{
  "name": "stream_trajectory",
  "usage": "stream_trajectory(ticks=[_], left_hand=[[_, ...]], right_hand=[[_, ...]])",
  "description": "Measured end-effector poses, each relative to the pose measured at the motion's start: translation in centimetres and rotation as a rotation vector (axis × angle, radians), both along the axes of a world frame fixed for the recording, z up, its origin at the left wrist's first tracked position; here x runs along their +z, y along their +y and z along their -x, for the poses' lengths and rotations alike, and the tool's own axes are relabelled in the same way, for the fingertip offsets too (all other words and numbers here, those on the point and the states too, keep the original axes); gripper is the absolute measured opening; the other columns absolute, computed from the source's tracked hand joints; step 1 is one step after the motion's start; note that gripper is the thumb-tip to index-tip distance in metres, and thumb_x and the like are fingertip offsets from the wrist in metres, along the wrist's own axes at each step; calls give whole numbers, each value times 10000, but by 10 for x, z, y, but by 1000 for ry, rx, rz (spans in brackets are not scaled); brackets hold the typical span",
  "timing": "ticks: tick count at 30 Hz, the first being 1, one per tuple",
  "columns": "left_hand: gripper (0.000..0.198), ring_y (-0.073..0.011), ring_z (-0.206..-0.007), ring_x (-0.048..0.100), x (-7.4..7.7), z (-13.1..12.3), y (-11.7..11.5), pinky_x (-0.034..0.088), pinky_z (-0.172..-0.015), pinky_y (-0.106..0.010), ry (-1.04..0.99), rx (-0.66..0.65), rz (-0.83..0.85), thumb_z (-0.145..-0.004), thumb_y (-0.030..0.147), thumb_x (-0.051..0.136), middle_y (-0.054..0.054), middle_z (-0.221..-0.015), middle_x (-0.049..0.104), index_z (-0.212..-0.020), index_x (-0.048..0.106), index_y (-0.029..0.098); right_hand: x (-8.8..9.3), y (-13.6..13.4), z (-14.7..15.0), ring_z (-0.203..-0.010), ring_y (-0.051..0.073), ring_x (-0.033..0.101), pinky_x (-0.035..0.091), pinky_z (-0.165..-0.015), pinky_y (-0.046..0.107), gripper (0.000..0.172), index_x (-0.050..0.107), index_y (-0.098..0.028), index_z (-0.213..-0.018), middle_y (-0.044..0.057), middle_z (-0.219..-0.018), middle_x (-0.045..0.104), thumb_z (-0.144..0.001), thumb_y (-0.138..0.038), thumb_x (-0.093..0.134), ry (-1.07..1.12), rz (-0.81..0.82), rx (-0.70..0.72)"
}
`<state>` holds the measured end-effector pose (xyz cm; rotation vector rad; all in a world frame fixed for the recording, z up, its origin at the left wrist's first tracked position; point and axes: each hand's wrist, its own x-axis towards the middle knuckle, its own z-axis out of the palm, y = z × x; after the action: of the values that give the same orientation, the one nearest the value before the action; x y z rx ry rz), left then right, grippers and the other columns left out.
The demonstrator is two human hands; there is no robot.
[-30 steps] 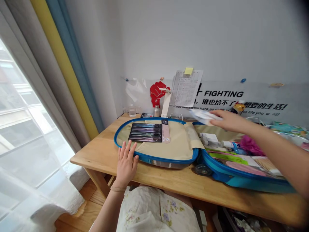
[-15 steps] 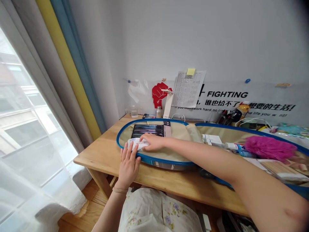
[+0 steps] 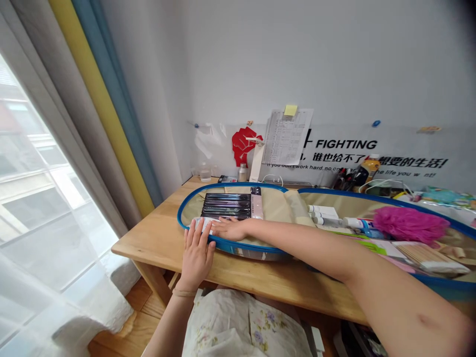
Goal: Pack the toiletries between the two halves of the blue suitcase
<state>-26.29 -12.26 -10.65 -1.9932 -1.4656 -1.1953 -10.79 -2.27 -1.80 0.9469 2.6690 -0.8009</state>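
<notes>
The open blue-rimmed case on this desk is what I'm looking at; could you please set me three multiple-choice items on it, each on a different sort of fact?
1. Where does the pink bath puff lie?
A) In the right-hand half of the case
B) On the floor
C) On the windowsill

2. What colour is the case's rim?
A) Red
B) Blue
C) Green

3. How is the right hand placed?
A) Flat on a white folded item
B) Raised above the desk
C) Around a bottle

Answers:
1. A, the puff sits among the toiletries there.
2. B, blue edges both halves.
3. A, its palm lies down on the item.
</notes>
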Motion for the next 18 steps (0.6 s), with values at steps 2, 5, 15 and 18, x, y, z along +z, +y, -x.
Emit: stream_trajectory(ticks=[2,5,15,18], left_hand=[[518,-277,-1523,196,0,0,0,218,-1212,-535,-2,1,4,-1024,301,369,-127,-1568,400,-1535,353,220],[526,-282,-1521,203,0,0,-1,224,-1208,-538,3,-1,14,-1022,310,377,-131,-1574,388,-1538,344,219],[524,-274,-1522,203,1,1,-2,197,-1222,-530,-7,-21,-6,-1022,299,388,-121,-1571,396,-1539,342,229],[512,-268,-1524,195,1,1,-2,199,-1221,-525,-5,-23,-4,-1025,295,388,-125,-1565,403,-1531,355,221]], right_hand=[[2,-1,-1,-1547,301,55,13,-1219,618,677,250,-305,-1579,47,-1668,148,-986,-629,204,-1,14,0],[5,-4,-2,-1544,291,88,15,-1228,607,642,268,-320,-1572,17,-1662,164,-998,-598,199,4,22,-10],[69,2,-48,-1464,183,365,308,-1213,412,520,393,-361,-1519,-48,-1575,399,-1020,-378,249,126,-359,-276],[104,17,-117,-1421,198,433,335,-1189,367,520,502,-246,-1468,66,-1541,459,-976,-390,417,70,-544,-477]])
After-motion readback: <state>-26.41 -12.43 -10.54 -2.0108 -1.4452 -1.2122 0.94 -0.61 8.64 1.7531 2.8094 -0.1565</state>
